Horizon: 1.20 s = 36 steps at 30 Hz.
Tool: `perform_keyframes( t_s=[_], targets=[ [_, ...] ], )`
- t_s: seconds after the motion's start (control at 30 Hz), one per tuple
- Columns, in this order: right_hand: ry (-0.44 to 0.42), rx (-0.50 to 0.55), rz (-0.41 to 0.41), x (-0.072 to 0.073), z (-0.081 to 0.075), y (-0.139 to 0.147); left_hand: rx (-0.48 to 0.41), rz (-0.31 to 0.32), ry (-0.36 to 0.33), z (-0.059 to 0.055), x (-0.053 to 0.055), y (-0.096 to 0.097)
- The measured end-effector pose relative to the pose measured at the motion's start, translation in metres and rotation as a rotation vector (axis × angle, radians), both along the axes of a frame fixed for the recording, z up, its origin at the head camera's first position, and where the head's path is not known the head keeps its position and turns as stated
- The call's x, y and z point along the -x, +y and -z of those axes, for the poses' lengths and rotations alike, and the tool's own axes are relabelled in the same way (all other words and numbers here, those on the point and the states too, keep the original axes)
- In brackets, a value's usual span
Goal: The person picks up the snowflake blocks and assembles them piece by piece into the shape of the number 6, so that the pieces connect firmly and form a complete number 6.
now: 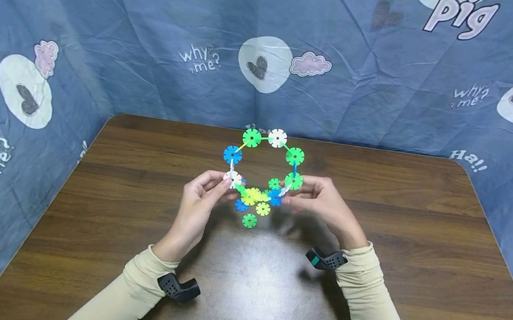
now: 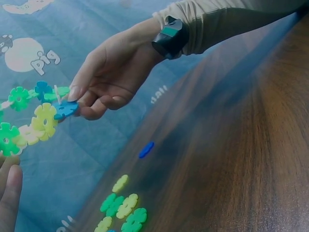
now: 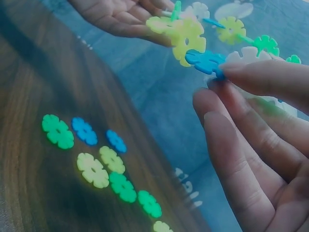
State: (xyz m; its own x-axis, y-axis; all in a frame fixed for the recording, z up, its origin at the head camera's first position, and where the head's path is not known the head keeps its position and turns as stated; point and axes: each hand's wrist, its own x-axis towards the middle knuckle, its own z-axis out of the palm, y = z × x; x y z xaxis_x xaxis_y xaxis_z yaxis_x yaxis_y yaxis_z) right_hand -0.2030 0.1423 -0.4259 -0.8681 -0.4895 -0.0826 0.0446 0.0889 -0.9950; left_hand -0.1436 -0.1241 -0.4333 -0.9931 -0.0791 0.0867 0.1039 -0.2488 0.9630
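Cream sleeves (image 1: 383,319) come in nearest, with black wrist devices (image 1: 179,288) at the cuffs. Ahead of them the left hand (image 1: 195,203) pinches a white disc (image 1: 233,180), and the right hand (image 1: 326,204) pinches a blue disc (image 3: 207,63) between thumb and fingertips. Both discs belong to a ring of slotted plastic discs (image 1: 295,156), held up between the hands above the counter (image 1: 117,250).

The ring should weigh almost nothing. Each disc looks thin, stiff and a little slick; the weak places are probably the slotted joints, where the loop could twist or pop apart. I'd take hold by the flat faces of the two discs beside a joint and push along the slots, never sideways.

Whether the blue disc is fully seated in the yellow disc (image 3: 193,34) beside it I can't tell, since the two overlap. The left hand is partly behind the ring in the right wrist view and cut off in the left wrist view.

Beneath, loose discs (image 3: 58,131) lie on the counter; the ring overlaps some in the head view and the right wrist view crops one, so any count is uncertain. Farthest back hangs printed blue cloth (image 1: 350,96).
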Motion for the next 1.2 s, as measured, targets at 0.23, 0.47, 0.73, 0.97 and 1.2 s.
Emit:
perform_keyframes(
  t_s=[0.23,0.47,0.73,0.97,1.2],
  targets=[
    [0.019,-0.021,-0.041,0.000,0.001,0.000,0.005,-0.013,-0.002,0.000,0.001,-0.001],
    [0.043,-0.013,-0.063,0.000,0.001,-0.001,0.002,-0.016,0.007,-0.001,0.000,0.000],
    [0.049,-0.005,-0.040,-0.003,0.000,-0.003,0.028,0.042,0.021,-0.001,0.000,-0.001],
    [0.064,0.029,-0.013,-0.006,-0.005,-0.006,0.062,0.090,0.061,0.000,-0.002,-0.002],
    [0.076,0.063,-0.013,-0.008,-0.006,-0.012,0.055,0.056,0.078,0.001,-0.002,-0.001]
  ],
)
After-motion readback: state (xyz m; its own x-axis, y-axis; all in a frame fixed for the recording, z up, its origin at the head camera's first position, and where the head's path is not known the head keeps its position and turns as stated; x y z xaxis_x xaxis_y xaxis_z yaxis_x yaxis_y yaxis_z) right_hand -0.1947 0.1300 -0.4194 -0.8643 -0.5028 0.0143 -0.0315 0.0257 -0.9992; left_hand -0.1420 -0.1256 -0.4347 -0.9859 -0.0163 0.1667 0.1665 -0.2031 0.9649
